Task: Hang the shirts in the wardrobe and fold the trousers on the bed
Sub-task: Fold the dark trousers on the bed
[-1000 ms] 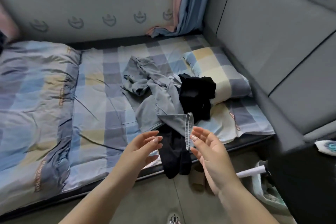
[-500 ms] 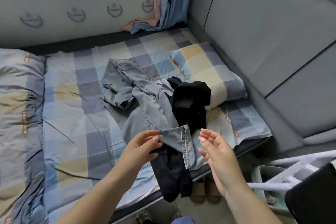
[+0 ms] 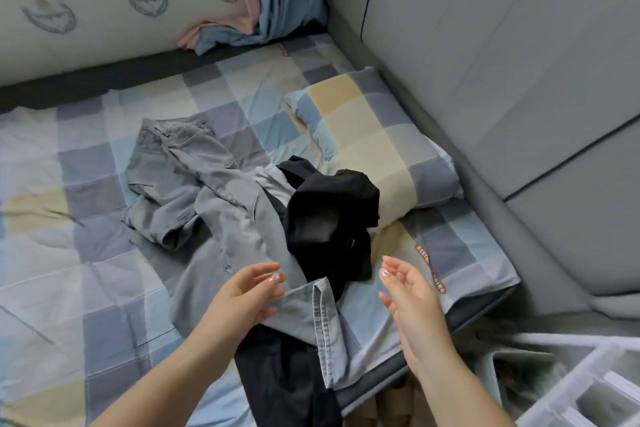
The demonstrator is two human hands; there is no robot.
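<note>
Where the jeans (image 3: 221, 218) end, hem between left fingers (image 3: 266, 279); right fingers (image 3: 391, 270) apart.

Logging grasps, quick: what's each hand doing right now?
Left hand: grips the jeans near the leg hem.
Right hand: open, holds nothing, beside the hem.

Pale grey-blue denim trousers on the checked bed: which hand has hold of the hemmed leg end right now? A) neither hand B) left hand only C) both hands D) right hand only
B: the left hand pinches the hemmed leg end of the pale grey-blue denim trousers, while the right hand hangs open beside it, clear of the cloth.
</note>
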